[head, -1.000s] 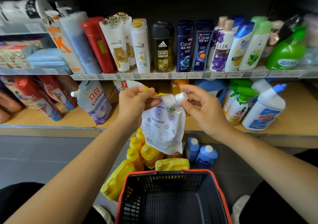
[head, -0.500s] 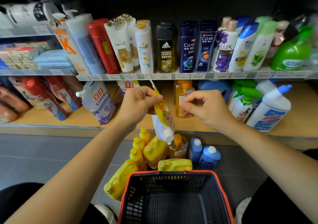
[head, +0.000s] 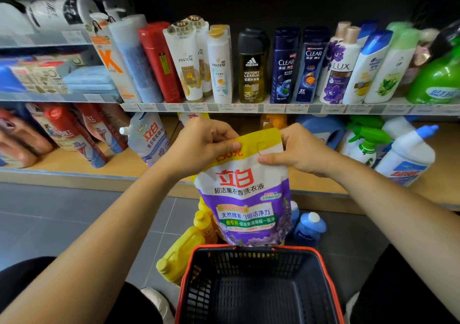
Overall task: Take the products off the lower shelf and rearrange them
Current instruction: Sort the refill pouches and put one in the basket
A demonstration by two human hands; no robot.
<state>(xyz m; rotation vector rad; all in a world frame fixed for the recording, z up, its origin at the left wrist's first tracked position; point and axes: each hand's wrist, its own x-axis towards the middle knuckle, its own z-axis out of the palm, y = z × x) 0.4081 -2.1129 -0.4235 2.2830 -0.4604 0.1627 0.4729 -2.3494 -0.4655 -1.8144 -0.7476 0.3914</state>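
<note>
A purple, white and yellow detergent refill pouch [head: 245,199] hangs upright in front of the lower shelf [head: 74,164], its printed front facing me. My left hand [head: 201,144] pinches its top left corner and my right hand [head: 296,149] pinches its top right edge. The pouch's bottom hangs just above the far rim of a black basket with a red rim [head: 256,286]. A similar spouted pouch [head: 146,136] leans on the lower shelf to the left.
Yellow bottles [head: 189,244] and blue bottles [head: 308,226] stand on the grey floor beyond the basket. White spray and cleaner bottles [head: 405,154] occupy the lower shelf's right, red pouches [head: 69,134] its left. Shampoo bottles [head: 286,64] line the shelf above.
The pouch has been turned from its white back, through edge-on with the spout down, to front-facing. My right hand let go of the spout cap and now pinches the top edge.
</note>
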